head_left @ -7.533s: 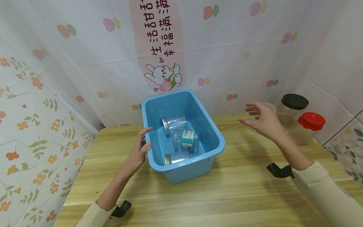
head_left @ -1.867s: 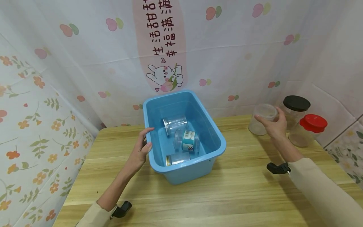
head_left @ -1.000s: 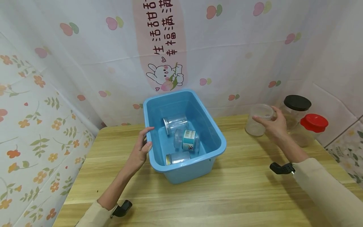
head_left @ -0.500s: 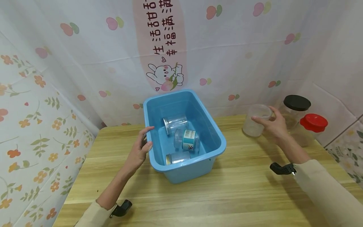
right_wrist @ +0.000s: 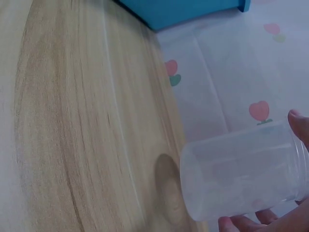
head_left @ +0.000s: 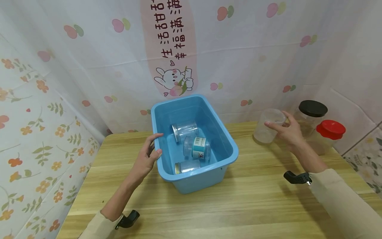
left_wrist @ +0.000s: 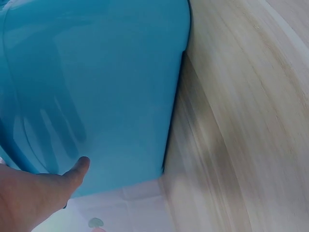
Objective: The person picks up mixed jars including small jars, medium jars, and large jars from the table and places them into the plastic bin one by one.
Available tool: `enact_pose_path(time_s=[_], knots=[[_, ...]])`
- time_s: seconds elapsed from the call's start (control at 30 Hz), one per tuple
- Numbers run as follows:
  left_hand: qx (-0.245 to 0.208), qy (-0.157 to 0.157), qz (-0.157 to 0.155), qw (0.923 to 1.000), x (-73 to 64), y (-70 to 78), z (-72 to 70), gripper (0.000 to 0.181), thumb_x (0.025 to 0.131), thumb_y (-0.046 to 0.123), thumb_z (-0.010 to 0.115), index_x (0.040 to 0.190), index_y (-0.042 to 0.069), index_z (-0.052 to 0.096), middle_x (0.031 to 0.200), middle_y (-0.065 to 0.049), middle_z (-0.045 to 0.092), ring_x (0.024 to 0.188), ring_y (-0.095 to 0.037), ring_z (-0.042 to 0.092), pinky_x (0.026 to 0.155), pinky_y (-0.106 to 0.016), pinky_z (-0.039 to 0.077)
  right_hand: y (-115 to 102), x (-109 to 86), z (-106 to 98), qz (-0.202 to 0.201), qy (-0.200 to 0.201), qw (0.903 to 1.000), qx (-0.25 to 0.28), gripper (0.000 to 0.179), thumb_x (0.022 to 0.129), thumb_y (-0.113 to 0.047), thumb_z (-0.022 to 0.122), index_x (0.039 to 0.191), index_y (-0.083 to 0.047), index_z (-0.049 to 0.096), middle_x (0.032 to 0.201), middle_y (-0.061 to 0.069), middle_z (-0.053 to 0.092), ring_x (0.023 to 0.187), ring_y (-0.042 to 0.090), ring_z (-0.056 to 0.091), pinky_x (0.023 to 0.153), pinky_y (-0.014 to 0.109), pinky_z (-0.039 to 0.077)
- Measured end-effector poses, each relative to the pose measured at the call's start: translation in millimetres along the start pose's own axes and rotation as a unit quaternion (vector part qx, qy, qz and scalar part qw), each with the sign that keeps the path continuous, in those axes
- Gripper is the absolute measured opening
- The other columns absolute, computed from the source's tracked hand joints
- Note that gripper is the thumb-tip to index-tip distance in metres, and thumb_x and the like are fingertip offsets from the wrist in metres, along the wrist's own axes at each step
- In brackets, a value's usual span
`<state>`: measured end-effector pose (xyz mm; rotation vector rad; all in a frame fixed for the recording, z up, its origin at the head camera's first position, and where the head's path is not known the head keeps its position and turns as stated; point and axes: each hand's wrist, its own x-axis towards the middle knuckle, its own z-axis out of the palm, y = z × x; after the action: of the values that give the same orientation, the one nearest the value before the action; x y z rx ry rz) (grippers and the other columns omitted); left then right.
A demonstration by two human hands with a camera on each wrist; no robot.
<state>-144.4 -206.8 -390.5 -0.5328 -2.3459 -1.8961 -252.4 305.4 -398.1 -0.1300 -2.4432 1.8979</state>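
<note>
My left hand (head_left: pixel 145 156) grips the left rim of a blue plastic tub (head_left: pixel 206 182), fingertips over the edge and thumb at its outer side. In the left wrist view the thumb (left_wrist: pixel 75 175) shows against the tub wall. Inside the tub several clear jars lie on their sides: one with a silver lid (head_left: pixel 186 128), a labelled one (head_left: pixel 199 147) and a small gold-rimmed one (head_left: pixel 191 165). My right hand (head_left: pixel 288 132) holds a frosted clear plastic jar (head_left: pixel 264 131) near its top. That jar tilts slightly, its base close over the table and its shadow beside it in the right wrist view.
Behind the right hand, at the table's back right, stand a clear jar with a black lid (head_left: pixel 312 109) and another with a red lid (head_left: pixel 330 129). The wooden table (head_left: pixel 244 205) meets a patterned curtain (head_left: pixel 232 59) at the back.
The right hand, earlier held with spread fingers in front of the frosted jar, has taken hold of it. Jar and hand have shifted slightly left, and the jar now tilts. The left hand stays at the rim.
</note>
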Motion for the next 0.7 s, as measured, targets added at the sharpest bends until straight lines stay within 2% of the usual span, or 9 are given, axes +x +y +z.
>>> enact_pose_path(time_s=[0.1,0.17,0.33,0.6,0.7], knots=[[0.0,0.003,0.0,1.0,0.1,1.1,0.6,0.053,0.1,0.018,0.049,0.151,0.013,0.039,0.159,-0.019,0.024,0.137,-0.053,0.035,0.093,-0.061,0.049,-0.6,-2.1,0.8,-0.001,-0.004,0.9999,0.017,0.088,0.094,-0.033,0.073,0.163,-0.024,0.019,0.136,0.005,0.039,0.115,0.015,0.046,0.108,0.057,0.037],[0.0,0.004,0.001,1.0,0.4,1.8,0.9,0.052,0.1,0.017,0.049,0.151,0.012,0.039,0.16,-0.019,0.023,0.137,-0.053,0.035,0.094,-0.062,0.048,-0.4,-3.2,0.9,-0.002,-0.005,0.9996,0.027,0.088,0.094,-0.032,0.073,0.163,-0.025,0.019,0.141,0.008,0.036,0.12,0.021,0.044,0.109,0.063,0.031],[-0.002,0.002,-0.001,1.0,1.0,2.4,1.0,0.052,0.1,0.016,0.049,0.151,0.012,0.039,0.16,-0.019,0.022,0.137,-0.053,0.034,0.094,-0.063,0.047,0.3,-5.1,0.6,0.001,-0.006,0.9992,0.041,0.087,0.094,-0.032,0.073,0.163,-0.026,0.021,0.149,0.014,0.03,0.127,0.028,0.039,0.11,0.065,0.028],[-0.001,-0.001,-0.007,1.0,2.0,2.1,0.1,0.052,0.099,0.014,0.05,0.15,0.012,0.039,0.16,-0.019,0.021,0.136,-0.054,0.034,0.095,-0.063,0.046,0.4,-6.7,2.0,0.012,-0.005,0.9988,0.047,0.087,0.093,-0.03,0.075,0.162,-0.026,0.021,0.143,0.009,0.037,0.122,0.022,0.043,0.11,0.065,0.027],[0.001,-0.002,-0.009,1.0,2.1,2.1,0.0,0.052,0.099,0.016,0.05,0.15,0.012,0.039,0.16,-0.019,0.022,0.136,-0.054,0.034,0.094,-0.063,0.047,0.0,-7.1,2.5,0.008,-0.004,0.999,0.043,0.088,0.094,-0.031,0.074,0.163,-0.025,0.02,0.145,0.012,0.036,0.123,0.023,0.043,0.11,0.065,0.028]])
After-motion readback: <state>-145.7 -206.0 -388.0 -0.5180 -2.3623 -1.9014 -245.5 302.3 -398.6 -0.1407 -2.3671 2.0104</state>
